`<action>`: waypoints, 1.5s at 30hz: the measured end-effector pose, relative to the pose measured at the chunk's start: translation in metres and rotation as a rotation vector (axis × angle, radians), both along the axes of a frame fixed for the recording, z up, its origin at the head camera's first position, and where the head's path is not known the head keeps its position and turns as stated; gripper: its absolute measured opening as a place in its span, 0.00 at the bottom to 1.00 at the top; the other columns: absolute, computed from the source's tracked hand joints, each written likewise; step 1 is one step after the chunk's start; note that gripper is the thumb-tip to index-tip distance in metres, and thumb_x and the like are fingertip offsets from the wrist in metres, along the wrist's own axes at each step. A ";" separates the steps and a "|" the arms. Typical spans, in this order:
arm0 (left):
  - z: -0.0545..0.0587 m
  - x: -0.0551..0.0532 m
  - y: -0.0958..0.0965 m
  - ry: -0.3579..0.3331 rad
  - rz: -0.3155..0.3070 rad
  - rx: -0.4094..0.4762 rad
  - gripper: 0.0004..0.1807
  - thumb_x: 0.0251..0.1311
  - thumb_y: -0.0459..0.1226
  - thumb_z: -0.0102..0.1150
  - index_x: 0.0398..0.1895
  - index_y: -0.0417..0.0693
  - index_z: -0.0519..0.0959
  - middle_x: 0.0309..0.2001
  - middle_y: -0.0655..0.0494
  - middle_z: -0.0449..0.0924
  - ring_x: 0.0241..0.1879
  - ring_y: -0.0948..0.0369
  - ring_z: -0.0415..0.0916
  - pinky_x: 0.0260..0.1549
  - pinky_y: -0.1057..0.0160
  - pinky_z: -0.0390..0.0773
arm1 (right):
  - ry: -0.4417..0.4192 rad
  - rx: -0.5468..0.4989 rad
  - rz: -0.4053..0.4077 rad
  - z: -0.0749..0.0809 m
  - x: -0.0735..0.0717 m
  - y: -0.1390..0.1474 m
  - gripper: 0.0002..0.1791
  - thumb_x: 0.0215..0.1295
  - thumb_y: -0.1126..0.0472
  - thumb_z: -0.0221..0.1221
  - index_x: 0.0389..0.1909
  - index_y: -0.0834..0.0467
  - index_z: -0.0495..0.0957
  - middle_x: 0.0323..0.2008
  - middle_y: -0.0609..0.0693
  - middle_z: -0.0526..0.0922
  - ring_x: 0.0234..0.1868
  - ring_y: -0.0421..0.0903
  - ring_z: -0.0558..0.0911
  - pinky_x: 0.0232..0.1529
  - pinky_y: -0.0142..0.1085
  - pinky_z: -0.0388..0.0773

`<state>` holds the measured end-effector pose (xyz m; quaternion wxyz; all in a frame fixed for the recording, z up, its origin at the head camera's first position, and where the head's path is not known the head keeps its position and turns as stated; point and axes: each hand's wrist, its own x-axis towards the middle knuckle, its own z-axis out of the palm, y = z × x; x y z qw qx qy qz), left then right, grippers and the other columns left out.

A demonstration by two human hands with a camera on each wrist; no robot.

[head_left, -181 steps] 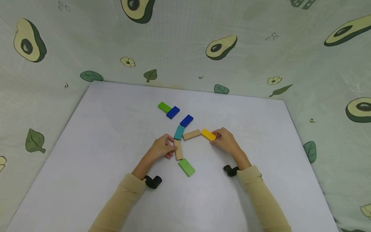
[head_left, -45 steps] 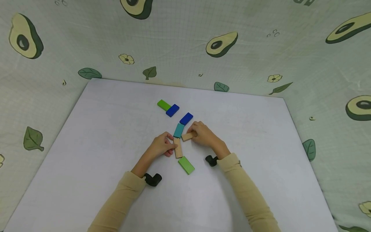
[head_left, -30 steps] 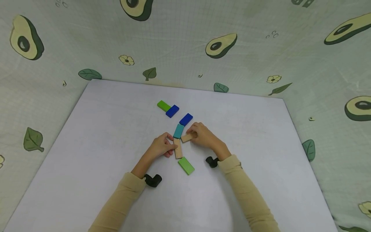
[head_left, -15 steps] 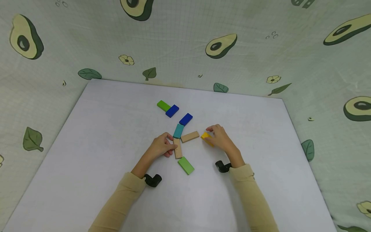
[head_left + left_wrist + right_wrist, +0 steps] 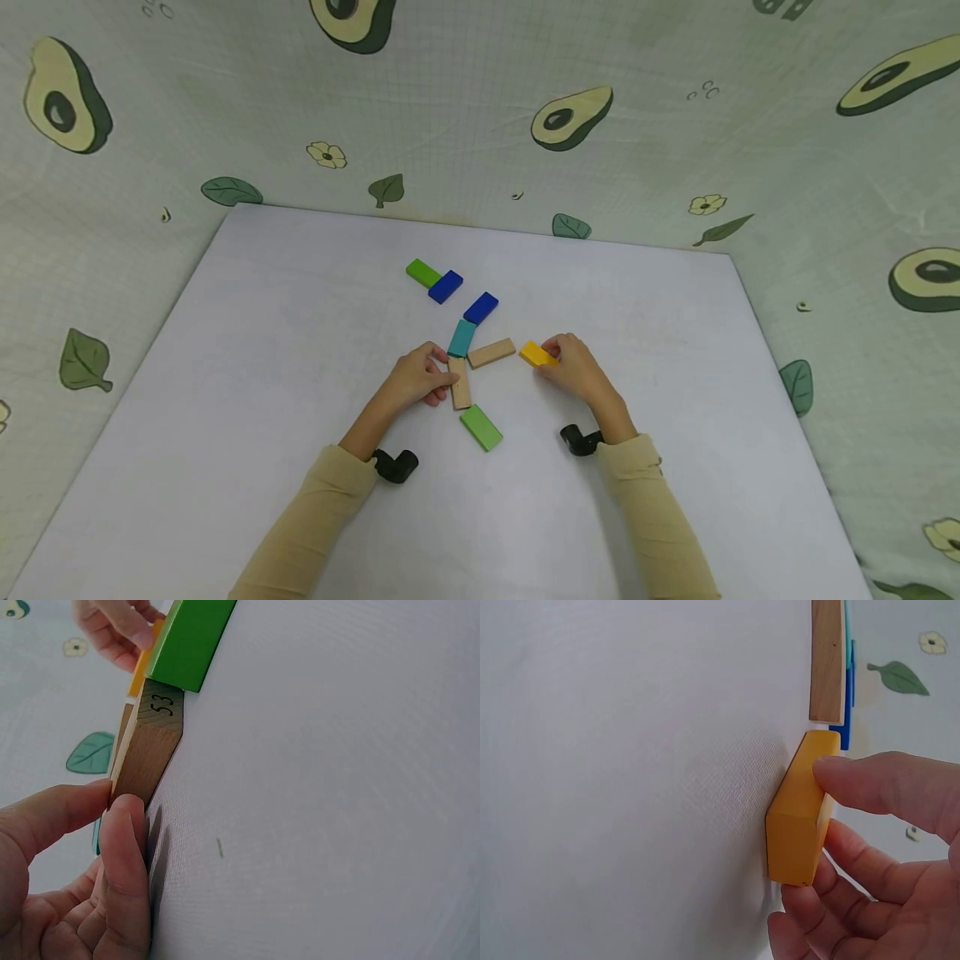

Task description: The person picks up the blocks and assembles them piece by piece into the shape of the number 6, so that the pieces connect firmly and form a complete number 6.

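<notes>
In the head view my left hand (image 5: 422, 377) pinches the side of a plain wooden block (image 5: 461, 395) lying at mid-table. The left wrist view shows thumb and fingertip at one corner of this wooden block (image 5: 150, 750), with "53" stamped on its end. My right hand (image 5: 576, 367) holds a yellow block (image 5: 534, 353) between thumb and fingers; the yellow block (image 5: 795, 817) sits on the white surface in the right wrist view. A second wooden block (image 5: 492, 353) slants between the two hands, a narrow gap from the yellow one.
A light green block (image 5: 482, 428) lies at the near end of the left-hand wooden block, and a teal block (image 5: 462, 338) at its far end. A dark blue block (image 5: 481, 308) continues beyond. Farther back, another blue block (image 5: 446, 287) meets a green block (image 5: 423, 272).
My right hand left the yellow block, gripped the slanted wooden block, then moved right, back to the yellow one, its fingers closing round it. My left hand has stayed in place.
</notes>
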<state>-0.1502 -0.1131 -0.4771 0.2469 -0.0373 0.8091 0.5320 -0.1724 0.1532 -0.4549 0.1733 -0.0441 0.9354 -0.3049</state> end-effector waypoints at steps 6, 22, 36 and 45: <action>0.000 0.000 0.000 -0.004 0.001 -0.006 0.20 0.54 0.36 0.64 0.47 0.40 0.69 0.23 0.49 0.78 0.15 0.63 0.76 0.17 0.66 0.80 | 0.002 -0.005 -0.006 0.000 0.000 -0.003 0.21 0.57 0.62 0.61 0.50 0.68 0.72 0.44 0.61 0.74 0.43 0.52 0.74 0.47 0.43 0.75; -0.004 -0.002 0.000 0.004 -0.003 -0.023 0.20 0.54 0.37 0.64 0.47 0.41 0.69 0.23 0.49 0.78 0.15 0.63 0.76 0.17 0.66 0.80 | 0.000 -0.007 0.006 -0.001 -0.003 -0.006 0.21 0.57 0.62 0.62 0.49 0.69 0.72 0.44 0.61 0.74 0.42 0.51 0.73 0.47 0.42 0.74; -0.002 -0.002 0.000 0.003 -0.004 -0.025 0.20 0.54 0.37 0.64 0.47 0.41 0.70 0.23 0.49 0.78 0.16 0.63 0.76 0.17 0.66 0.80 | 0.005 -0.028 0.018 0.014 -0.008 -0.008 0.25 0.59 0.59 0.61 0.55 0.66 0.69 0.49 0.61 0.73 0.47 0.55 0.73 0.48 0.45 0.74; -0.002 -0.002 0.000 -0.004 -0.008 -0.030 0.19 0.54 0.37 0.64 0.47 0.41 0.70 0.23 0.49 0.78 0.16 0.63 0.76 0.17 0.66 0.80 | 0.050 -0.057 0.032 0.028 -0.025 -0.022 0.27 0.61 0.55 0.60 0.57 0.64 0.69 0.53 0.60 0.73 0.54 0.56 0.72 0.55 0.48 0.73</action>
